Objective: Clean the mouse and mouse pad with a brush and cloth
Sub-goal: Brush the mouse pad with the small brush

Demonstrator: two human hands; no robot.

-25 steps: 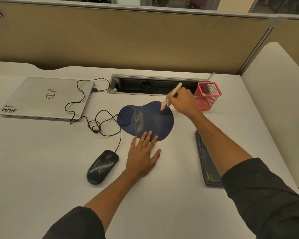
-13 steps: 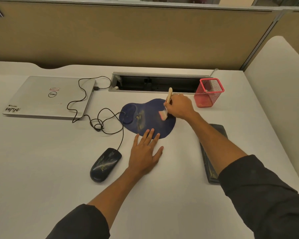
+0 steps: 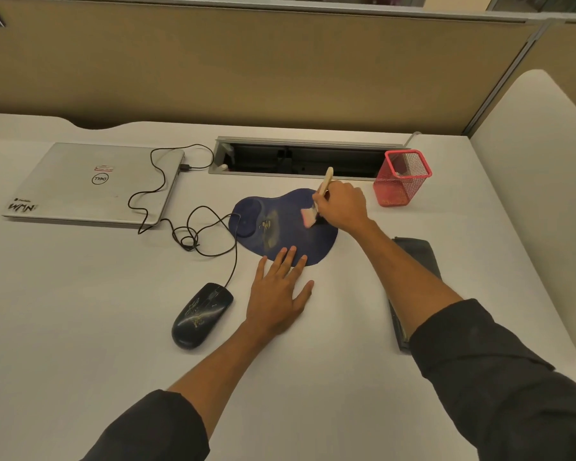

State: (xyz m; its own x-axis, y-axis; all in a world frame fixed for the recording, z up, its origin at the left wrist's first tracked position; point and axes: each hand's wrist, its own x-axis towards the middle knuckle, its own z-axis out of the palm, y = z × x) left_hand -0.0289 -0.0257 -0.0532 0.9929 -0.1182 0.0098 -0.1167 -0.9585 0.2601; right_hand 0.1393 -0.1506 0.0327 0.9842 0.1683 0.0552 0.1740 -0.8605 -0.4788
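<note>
Blue and soft-looking, the mouse pad (image 3: 286, 224) lies flat on the white surface (image 3: 80, 311) just in front of the cable slot (image 3: 300, 158), and the brushing step is the one in hand. Of the two hands, the right hand (image 3: 341, 207) has its fingers curled round the pale handle of the brush (image 3: 316, 201), whose pinkish bristles are down on the right half of the pad. The left hand (image 3: 278, 291) lies flat and spread, palm on the surface, its fingertips (image 3: 292, 250) resting on the pad's near edge, which I take to be holding it steady. A pale dusty smear shows near the pad's middle, left of the bristles, so the pad looks only part brushed. The mouse (image 3: 202, 316), dark with light streaks on its shell, sits apart to the left of the left hand, its cable looping past the pad toward the closed laptop (image 3: 90, 184); it appears untouched so far. A dark folded thing (image 3: 416, 257) lies under the right forearm; it may be the cloth, though I cannot be sure. A red mesh holder (image 3: 401, 186) stands beyond the right hand. The next move likely calls for sweeping the bristles leftward across the smear while the left fingers keep the pad from sliding, pushing the dust off an edge rather than toward the mouse.
</note>
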